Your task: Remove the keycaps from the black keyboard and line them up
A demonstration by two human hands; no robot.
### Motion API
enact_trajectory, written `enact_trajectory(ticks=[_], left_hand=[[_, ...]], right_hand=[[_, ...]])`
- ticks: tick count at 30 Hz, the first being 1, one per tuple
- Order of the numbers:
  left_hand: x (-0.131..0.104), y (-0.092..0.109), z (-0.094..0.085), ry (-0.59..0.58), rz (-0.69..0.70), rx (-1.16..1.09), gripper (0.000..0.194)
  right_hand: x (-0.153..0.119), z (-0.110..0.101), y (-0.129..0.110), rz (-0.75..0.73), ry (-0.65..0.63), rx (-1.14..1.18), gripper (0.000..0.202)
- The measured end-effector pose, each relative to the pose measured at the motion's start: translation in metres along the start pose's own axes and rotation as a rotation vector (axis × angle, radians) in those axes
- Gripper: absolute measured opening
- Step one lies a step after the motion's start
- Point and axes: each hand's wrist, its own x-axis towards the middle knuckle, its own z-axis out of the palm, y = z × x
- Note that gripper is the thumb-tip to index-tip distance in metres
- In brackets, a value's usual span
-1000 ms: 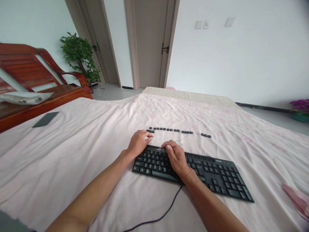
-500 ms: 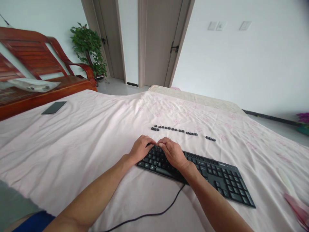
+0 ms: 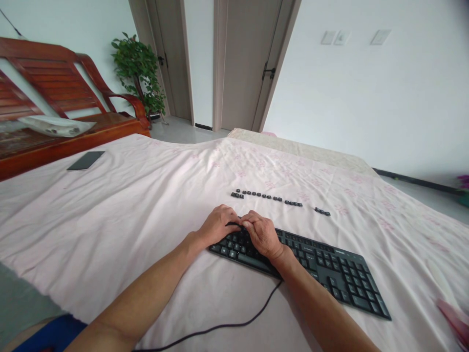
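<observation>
A black keyboard [image 3: 326, 274] lies at a slant on the pale pink cloth, its cable running toward me. Over its upper left part, my left hand [image 3: 221, 224] and my right hand [image 3: 262, 233] meet with thumbs and fingertips drawn together at the keys. Both hands are closed in a pinch; whatever sits between the fingertips is hidden. Beyond the keyboard, loose black keycaps [image 3: 269, 197] lie in a row, with a small cluster [image 3: 237, 195] at its left end and another group [image 3: 322, 211] at the right.
The cloth [image 3: 146, 195] has many folds. A dark flat phone-like slab [image 3: 86, 160] rests at its far left. Behind are a wooden bench [image 3: 66, 88] and a potted plant [image 3: 137, 68]. A pink object [image 3: 454, 318], partly cut off, lies at the right edge.
Both hands have shifted slightly along the upper left keys, fingertips a little lower and to the right. The whole view has moved slightly. The keycap rows look the same.
</observation>
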Motion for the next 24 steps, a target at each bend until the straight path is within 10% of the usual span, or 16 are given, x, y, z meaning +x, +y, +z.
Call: enact_trajectory(ticks=[13, 24], left_hand=[[-0.001, 0.0047, 0.0091, 0.155, 0.132, 0.08, 0.024], [-0.0011, 0.0081, 0.006, 0.039, 0.0, -0.1, 0.019]], right_hand=[[-0.0065, -0.0009, -0.0035, -0.104, 0.139, 0.011, 0.028], [-0.0067, 0.0011, 0.0009, -0.006, 0.241, 0.118, 0.023]])
